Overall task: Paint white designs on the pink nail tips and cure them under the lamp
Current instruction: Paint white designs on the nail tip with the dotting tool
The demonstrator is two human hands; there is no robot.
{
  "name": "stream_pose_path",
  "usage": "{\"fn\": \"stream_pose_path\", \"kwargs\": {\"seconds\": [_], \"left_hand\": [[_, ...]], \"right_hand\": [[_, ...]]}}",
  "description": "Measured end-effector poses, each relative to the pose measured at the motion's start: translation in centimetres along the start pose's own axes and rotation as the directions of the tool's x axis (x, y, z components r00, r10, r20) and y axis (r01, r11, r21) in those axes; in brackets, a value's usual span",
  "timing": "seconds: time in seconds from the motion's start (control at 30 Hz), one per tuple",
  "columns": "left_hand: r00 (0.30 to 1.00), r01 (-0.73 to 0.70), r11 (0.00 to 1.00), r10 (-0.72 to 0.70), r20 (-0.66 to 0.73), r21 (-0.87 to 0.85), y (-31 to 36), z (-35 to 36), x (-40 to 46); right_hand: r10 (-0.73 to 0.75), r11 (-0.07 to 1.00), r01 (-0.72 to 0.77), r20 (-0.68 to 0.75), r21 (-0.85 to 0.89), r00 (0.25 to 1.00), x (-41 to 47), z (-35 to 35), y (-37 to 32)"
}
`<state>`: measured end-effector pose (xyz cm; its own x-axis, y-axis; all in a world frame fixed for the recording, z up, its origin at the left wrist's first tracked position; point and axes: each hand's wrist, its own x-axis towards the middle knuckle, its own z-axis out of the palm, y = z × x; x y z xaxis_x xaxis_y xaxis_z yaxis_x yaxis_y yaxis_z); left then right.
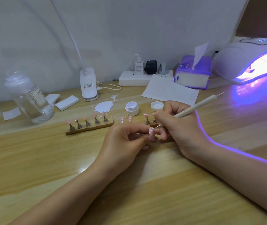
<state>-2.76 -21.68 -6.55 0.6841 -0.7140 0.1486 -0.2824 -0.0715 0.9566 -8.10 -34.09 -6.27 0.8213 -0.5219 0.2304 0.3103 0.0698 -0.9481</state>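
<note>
Risked smearing wet white dots: left hand (126,140) pinched pink nail tip (151,132), right hand (176,125) gripped dotting tool (194,107), near bench centre.

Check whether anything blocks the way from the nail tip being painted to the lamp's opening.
Nothing visible does. The nail tip, held by the left hand, has bare table between it and the lit lamp; only the right hand holding the dotting tool lies that way.

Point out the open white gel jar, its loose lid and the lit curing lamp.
white gel jar (132,109), head view, on its front wall below the open mouth.
lid (157,106), head view, on its upturned inside.
curing lamp (243,52), head view, on the white top shell above the glowing opening.
</note>
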Motion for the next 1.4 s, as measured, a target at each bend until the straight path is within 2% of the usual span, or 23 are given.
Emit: {"fn": "stream_pose_path", "kwargs": {"seconds": [0.23,0.7,1.4], "left_hand": [[1.0,-0.006,1.0,0.006,0.022,-0.007,-0.08,-0.12,0.0],[0.999,-0.025,1.0,0.025,0.026,-0.008,-0.01,-0.04,0.07],[1.0,-0.002,1.0,0.002,0.013,-0.019,0.1,0.02,0.03]], "right_hand": [[-0.037,0.997,0.04,0.045,-0.07,0.998,-0.26,0.26,-0.23],[-0.048,0.993,0.052,0.034,-0.108,0.998,-0.27,0.32,-0.1],[-0.043,0.995,0.045,0.021,-0.094,0.999,-0.19,0.32,0.03]]}}
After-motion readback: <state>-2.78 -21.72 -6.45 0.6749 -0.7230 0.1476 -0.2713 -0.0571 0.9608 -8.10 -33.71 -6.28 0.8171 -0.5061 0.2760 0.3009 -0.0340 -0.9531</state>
